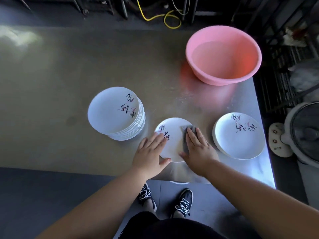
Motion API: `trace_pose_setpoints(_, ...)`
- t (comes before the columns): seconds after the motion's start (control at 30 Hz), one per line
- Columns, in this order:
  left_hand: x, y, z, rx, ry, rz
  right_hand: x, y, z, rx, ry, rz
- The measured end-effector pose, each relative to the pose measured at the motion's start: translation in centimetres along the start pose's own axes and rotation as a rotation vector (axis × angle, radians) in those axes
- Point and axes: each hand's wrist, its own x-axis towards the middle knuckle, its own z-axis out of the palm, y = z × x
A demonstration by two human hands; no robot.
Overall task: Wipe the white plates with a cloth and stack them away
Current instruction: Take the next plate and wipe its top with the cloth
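Observation:
A white plate (pixel 172 135) with black brush writing lies flat on the steel table near its front edge. My left hand (pixel 151 152) rests flat on the plate's left rim, fingers straight, thumb at the near rim. My right hand (pixel 198 147) presses a grey cloth (pixel 185 131) onto the plate's right side with straight fingers. To the left stands a tall stack of white plates (pixel 115 112). A low stack of the same plates (pixel 240 137) sits to the right.
A pink basin (pixel 224 56) holding water stands at the back right of the steel table (pixel 69 83). The table's right edge runs just past the low stack, with a fan (pixel 303 133) on the floor beyond. My shoes show below the front edge.

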Motion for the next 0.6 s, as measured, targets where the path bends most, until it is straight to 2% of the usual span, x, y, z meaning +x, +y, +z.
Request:
trace_pose_setpoints(0.13,-0.1,-0.2,0.0,-0.005,-0.013,-0.002,-2.9,-1.8,2.0,-0.007,-0.086,0.068)
trace_pose_setpoints(0.33,-0.3,0.7,0.2,-0.028,0.017,-0.075,1.3,0.2,-0.3,-0.052,0.011,-0.002)
trace_pose_setpoints(0.47,-0.6,2.4,0.2,-0.021,-0.005,-0.126,-3.8,-1.2,2.0,0.089,-0.062,0.005)
trace_pose_setpoints(0.53,-0.5,2.6,-0.2,-0.014,0.001,-0.097,-4.4,-0.7,1.8,0.078,-0.113,-0.021)
trace_pose_setpoints(0.6,-0.2,1.6,-0.7,-0.009,0.027,-0.033,-2.7,0.7,0.5,0.024,-0.075,-0.034)
